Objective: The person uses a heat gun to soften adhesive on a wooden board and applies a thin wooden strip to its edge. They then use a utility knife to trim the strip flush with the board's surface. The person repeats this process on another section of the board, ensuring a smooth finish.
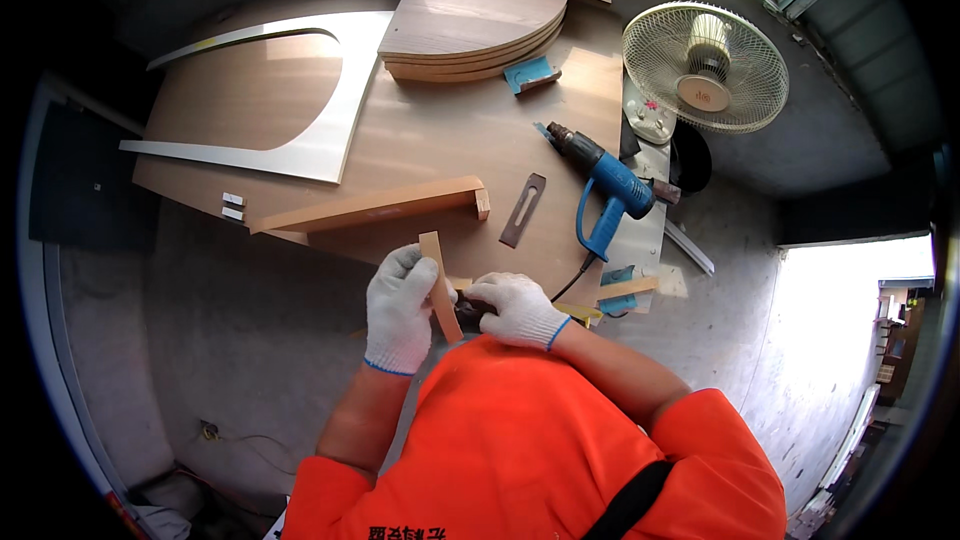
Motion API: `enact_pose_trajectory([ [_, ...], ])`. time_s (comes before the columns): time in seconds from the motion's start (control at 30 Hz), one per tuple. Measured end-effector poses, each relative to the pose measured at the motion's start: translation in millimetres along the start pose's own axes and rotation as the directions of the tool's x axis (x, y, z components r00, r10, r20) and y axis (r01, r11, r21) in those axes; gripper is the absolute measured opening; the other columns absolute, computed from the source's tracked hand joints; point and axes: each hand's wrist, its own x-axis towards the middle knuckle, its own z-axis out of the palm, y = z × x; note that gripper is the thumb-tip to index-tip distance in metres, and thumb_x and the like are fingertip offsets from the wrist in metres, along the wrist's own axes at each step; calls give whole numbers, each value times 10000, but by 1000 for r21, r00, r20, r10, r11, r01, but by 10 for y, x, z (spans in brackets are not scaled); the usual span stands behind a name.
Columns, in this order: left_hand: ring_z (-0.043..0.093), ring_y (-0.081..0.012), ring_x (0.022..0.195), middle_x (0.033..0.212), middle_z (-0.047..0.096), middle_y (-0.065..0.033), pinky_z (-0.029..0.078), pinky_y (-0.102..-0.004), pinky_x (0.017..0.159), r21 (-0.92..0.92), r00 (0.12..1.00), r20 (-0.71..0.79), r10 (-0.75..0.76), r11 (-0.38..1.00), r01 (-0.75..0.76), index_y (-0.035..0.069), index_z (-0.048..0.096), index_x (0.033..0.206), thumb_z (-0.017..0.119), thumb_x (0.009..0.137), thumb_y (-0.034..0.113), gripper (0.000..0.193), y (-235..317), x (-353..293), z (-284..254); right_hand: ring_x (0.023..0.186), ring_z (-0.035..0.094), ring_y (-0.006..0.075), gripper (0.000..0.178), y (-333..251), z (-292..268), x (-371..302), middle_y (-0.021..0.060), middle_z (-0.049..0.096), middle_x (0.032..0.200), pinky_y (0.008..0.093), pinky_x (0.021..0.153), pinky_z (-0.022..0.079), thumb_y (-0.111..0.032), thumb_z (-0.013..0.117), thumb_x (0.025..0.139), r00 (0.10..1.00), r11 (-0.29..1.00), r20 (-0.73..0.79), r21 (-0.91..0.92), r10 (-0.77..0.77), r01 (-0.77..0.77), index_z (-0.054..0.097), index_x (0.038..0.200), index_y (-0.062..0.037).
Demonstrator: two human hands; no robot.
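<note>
My left hand [398, 308], in a white knit glove, is closed around a narrow tan wooden strip [440, 285] held at a tilt in front of my chest. My right hand [518, 310], gloved the same way, curls beside it with bent fingers. Under those fingers shows a small dark object [468, 312], mostly hidden, so its kind cannot be made out. Beyond my hands, a long tan wooden piece [375, 204] with a short end block lies along the table's near edge. A flat dark slotted piece [523, 210] rests to its right.
On the wooden table [420, 130] are a blue heat gun [610, 180], a white panel with a rounded cutout [330, 155], stacked curved boards [470, 20] and a small blue block [532, 74]. At the right stands a fan [705, 65]. Another tan strip [628, 287] lies near the right edge.
</note>
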Motion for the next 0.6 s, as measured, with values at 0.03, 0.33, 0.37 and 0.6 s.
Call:
enact_pose_trajectory([
  [0.03,675,-185,733,942,675,-70,569,-356,688,54,999,-7,34,998,-34,-21,613,1252,627,1060,65,211,1,-9,10,1112,726,374,444,46,36,-12,167,754,1224,474,1011,578,-153,646,847,999,999,-30,29,-27,28,766,1263,-54],
  [0.33,699,-102,901,1044,749,-67,582,-277,805,173,988,-21,155,974,-149,-67,693,1200,724,1009,30,216,-183,-8,86,855,632,88,335,-583,-424,62,41,715,916,281,781,548,-291,699,1087,939,452,183,838,292,-305,749,1134,37],
  [0.37,698,-100,905,1032,750,-65,580,-274,806,192,992,-17,128,974,-123,-64,699,1187,728,1008,32,205,-243,1,97,819,629,86,325,-551,-370,58,39,709,878,281,749,541,-287,698,1086,925,496,161,805,343,-324,743,1101,35],
  [0.6,678,-81,948,1063,747,-42,560,-273,828,501,935,2,354,809,-308,-6,761,1110,745,997,88,147,-512,613,74,669,632,117,309,-286,-297,177,50,693,762,286,635,528,-264,663,1101,810,396,47,855,585,-335,706,976,15],
])
